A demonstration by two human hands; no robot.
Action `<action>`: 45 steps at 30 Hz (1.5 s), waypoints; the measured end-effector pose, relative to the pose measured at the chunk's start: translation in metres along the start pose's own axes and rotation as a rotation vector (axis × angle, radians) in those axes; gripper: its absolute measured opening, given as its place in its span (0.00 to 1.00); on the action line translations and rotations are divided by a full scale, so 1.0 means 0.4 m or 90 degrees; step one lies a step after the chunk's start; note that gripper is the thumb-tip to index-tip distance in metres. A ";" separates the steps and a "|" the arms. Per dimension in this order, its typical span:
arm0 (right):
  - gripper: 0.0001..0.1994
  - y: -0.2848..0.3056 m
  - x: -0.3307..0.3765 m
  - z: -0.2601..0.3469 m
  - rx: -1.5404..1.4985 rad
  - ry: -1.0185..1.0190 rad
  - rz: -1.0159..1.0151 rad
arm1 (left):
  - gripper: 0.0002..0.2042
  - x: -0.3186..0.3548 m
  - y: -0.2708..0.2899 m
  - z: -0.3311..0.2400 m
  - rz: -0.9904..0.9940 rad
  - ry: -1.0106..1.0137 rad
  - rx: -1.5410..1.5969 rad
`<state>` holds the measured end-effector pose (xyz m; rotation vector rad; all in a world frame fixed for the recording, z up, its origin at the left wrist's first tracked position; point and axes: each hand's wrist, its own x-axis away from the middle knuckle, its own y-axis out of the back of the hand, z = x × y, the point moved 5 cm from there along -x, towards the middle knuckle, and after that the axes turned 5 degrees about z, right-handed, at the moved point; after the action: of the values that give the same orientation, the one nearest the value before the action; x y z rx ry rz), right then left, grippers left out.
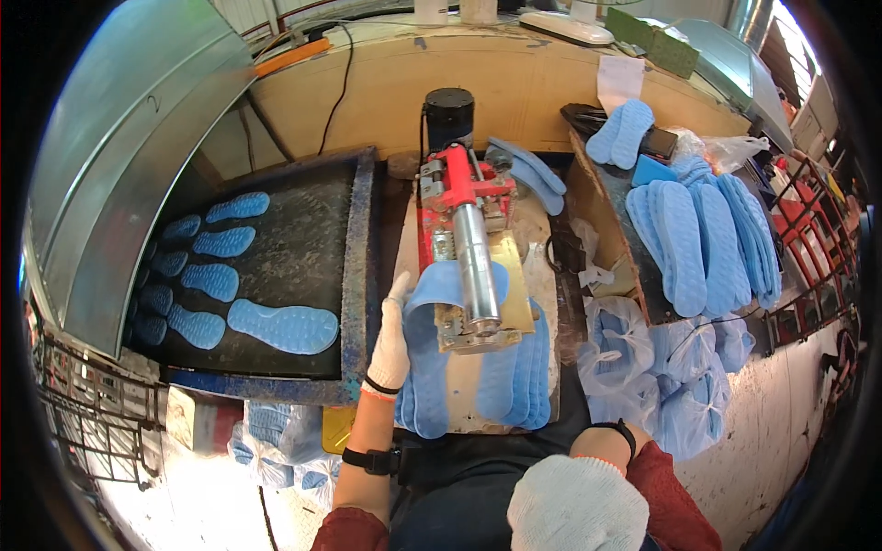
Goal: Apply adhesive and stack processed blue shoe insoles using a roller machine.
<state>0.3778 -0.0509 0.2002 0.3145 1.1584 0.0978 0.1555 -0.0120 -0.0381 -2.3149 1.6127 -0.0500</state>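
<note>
Head view: my left grip [392, 340] clamps a blue insole [439, 296] beside the roller [478, 262], best fed square; right grip [577, 505] balled together, empty.

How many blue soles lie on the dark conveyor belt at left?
9 visible soles: the largest nearest, three behind it, the farthest, four at the hood's edge; more may be hidden under the hood.

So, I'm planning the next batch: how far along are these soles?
Done, it seems: about ten blue soles lie on the dark belt. In hand: the left hand holds one sole at the roller; the right hand rests empty. Left: a stack under the machine and more soles on the shelf.
</note>
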 end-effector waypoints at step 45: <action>0.17 0.082 0.727 -0.416 0.933 -0.994 0.163 | 0.12 -0.049 0.623 -0.122 -0.540 0.044 0.208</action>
<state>0.3457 0.0813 -0.1076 1.4803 -0.5832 -0.7120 -0.0881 -0.0835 -0.0580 -2.5464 0.4850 -0.5374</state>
